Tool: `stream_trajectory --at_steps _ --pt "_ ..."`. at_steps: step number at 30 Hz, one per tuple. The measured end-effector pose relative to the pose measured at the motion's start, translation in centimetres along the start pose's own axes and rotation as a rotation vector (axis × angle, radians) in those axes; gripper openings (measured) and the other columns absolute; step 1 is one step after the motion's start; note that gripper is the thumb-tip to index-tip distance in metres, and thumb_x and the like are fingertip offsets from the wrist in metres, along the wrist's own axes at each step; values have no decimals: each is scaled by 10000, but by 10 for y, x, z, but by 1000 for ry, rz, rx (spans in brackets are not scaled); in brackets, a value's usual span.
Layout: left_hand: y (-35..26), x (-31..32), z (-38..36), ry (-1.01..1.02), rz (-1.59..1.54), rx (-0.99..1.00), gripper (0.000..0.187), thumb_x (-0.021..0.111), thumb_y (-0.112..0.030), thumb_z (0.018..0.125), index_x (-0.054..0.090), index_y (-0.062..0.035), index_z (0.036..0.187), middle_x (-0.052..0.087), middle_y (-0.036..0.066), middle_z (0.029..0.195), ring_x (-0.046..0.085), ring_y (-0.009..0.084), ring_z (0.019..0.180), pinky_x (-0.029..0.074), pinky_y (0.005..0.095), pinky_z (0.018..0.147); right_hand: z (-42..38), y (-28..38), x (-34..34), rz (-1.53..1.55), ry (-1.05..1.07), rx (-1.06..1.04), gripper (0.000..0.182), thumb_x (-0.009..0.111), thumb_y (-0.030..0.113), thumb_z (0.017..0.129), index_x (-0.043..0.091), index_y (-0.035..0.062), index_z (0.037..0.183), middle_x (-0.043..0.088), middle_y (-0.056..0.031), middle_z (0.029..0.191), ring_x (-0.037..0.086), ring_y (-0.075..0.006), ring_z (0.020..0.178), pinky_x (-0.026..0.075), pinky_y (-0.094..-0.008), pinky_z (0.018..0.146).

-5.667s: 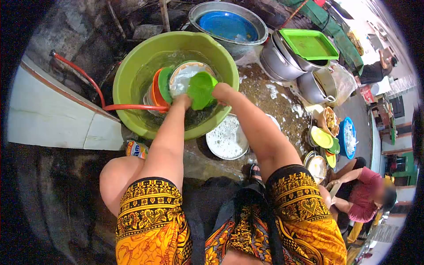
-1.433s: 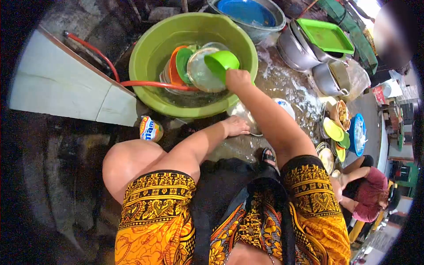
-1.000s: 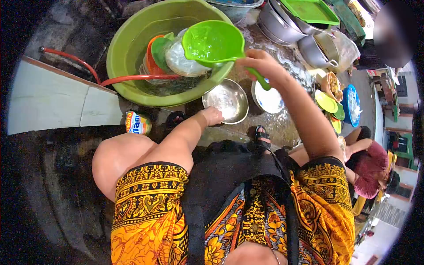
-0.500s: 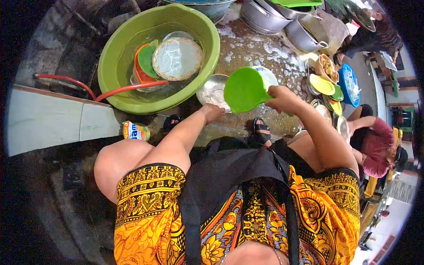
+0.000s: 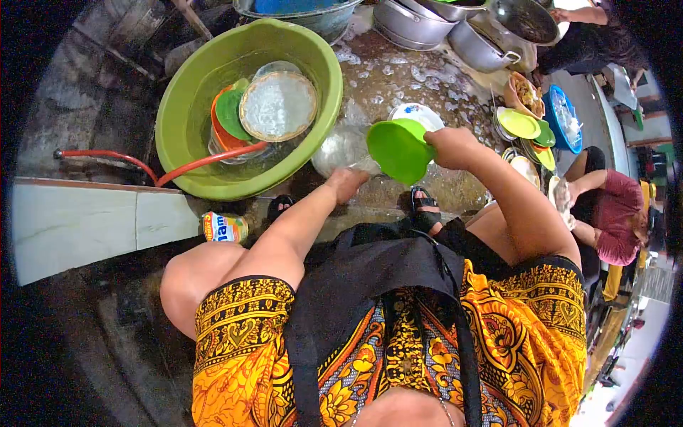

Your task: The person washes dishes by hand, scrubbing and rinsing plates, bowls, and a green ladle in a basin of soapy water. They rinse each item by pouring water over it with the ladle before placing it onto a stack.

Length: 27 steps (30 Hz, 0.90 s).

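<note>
My right hand grips the handle of a green plastic dipper, which is tilted toward the left. A clear splash of water shows at the dipper's left rim, over a shiny metal bowl. The near rim of that bowl is in my left hand, its fingers partly hidden. Behind the dipper sits a white dish with a printed pattern. At left, a large green tub of water holds a round pale-rimmed plate and green and orange dishes.
A red hose runs over the tub's rim. Metal pots stand on the wet, sudsy floor. Stacked plates and a blue basin are at right. Another person sits there; someone holds a wok.
The dipper has tipped further and water now shows beside it. My left hand stays at the metal bowl's rim. At upper right, the wok has moved left.
</note>
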<state>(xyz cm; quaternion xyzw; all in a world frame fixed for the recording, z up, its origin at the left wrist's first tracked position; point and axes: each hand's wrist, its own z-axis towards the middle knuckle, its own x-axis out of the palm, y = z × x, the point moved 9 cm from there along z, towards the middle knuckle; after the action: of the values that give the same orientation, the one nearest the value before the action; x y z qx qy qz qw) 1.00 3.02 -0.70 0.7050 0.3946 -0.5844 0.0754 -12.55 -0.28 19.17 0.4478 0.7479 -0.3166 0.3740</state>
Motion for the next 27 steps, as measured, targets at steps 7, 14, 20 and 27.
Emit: stream_trajectory --at_steps 7,14,20,27 --pt "7 -79 42 -291 -108 -239 274 472 -113 816 526 -101 1085 628 198 915 616 349 852 480 461 704 -17 -7 -45 -98 -272 86 188 550 60 745 567 81 931 634 -124 754 649 -267 764 501 -395 638" --pt "35 -152 36 -657 -473 -276 270 468 -256 874 594 -25 937 616 220 896 573 415 873 446 475 758 -39 -59 -68 -177 -502 344 168 530 81 786 564 78 950 640 -119 804 655 -275 735 503 -391 607" --pt "33 -213 12 -840 -700 -54 245 465 -213 908 578 3 926 625 182 856 604 288 814 454 371 734 -31 -124 8 48 -241 501 143 577 168 775 658 61 825 679 -99 836 670 -224 744 514 -359 633" --pt "56 -274 -23 -1062 -721 7 225 469 -180 915 569 20 922 601 114 838 547 186 798 433 304 746 -18 -50 160 735 457 78 323 652 315 770 641 16 891 641 -77 693 600 -170 555 482 -311 510"
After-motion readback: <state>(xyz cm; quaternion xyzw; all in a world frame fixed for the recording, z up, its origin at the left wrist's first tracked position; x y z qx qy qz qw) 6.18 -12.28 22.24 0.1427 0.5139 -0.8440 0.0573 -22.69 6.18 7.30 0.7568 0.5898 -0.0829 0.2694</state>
